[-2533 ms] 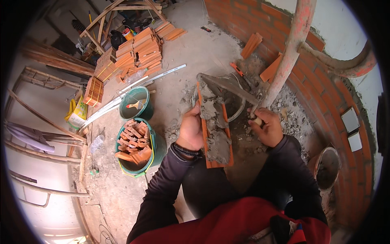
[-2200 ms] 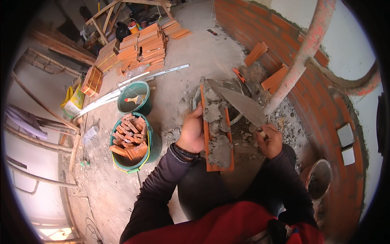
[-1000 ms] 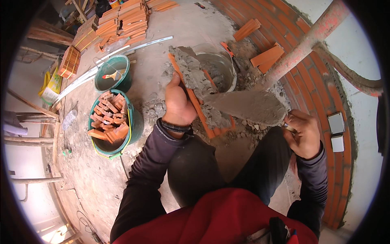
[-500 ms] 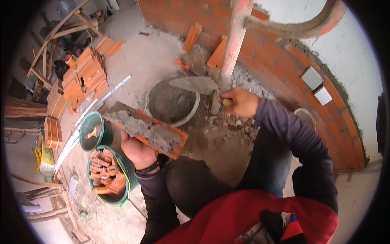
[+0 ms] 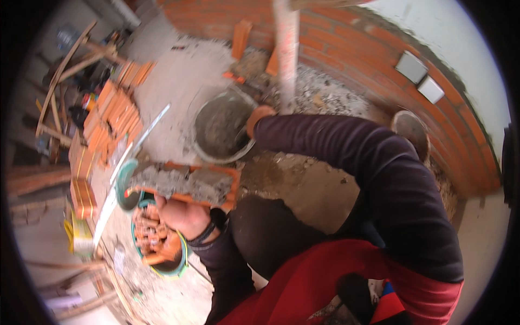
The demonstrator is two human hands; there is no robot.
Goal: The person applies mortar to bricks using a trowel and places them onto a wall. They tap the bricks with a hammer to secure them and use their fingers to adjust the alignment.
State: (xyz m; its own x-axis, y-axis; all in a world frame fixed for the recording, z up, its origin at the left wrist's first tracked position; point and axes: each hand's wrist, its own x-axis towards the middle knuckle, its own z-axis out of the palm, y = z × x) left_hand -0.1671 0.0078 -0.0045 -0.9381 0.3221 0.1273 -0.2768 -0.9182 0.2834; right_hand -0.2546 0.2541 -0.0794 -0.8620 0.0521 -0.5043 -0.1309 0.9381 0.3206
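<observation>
My left hand (image 5: 183,215) holds a flat orange brick (image 5: 234,187) from below, with grey mortar (image 5: 184,183) spread unevenly over its upper face. At the right rim of a round tub (image 5: 197,142) of wet mortar is my right hand (image 5: 261,119), closed on a trowel whose handle the fist hides. What shows of the trowel's blade (image 5: 242,135) is dark and blurred, dipping into the tub. The sleeve of my right arm covers the ground beside the tub.
A green bucket of broken brick pieces (image 5: 160,238) and a smaller green bucket (image 5: 125,173) stand left. Stacked bricks (image 5: 111,116) lie farther back. A mortar-stained post (image 5: 287,54) rises beyond the tub before a brick wall (image 5: 346,46). Another bucket (image 5: 410,130) stands right.
My right hand has brought the trowel down and left from beside the post into the mortar tub. The brick in my left hand has turned to lie more level across the view.
</observation>
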